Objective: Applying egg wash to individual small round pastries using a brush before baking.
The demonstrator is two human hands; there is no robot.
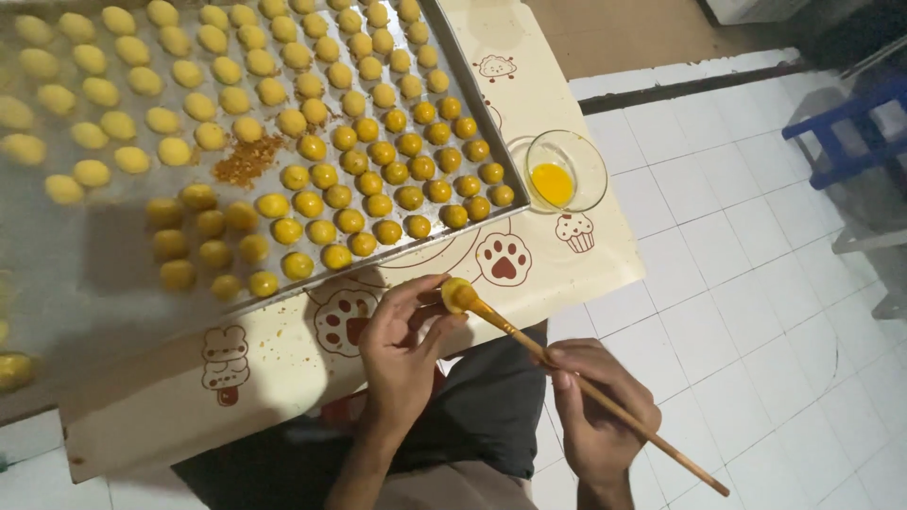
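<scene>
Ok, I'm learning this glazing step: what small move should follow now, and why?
Probably set the dough ball into the tray. The left hand pinches it while the brush in the right hand touches it, and it looks glossy like the glazed balls.

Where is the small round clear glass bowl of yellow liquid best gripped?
Grip the small round clear glass bowl by its bare rim, from above on the right side. The metal baking tray crowds its left, the liquid pools at the bottom, and it sits near the table's edge.
</scene>
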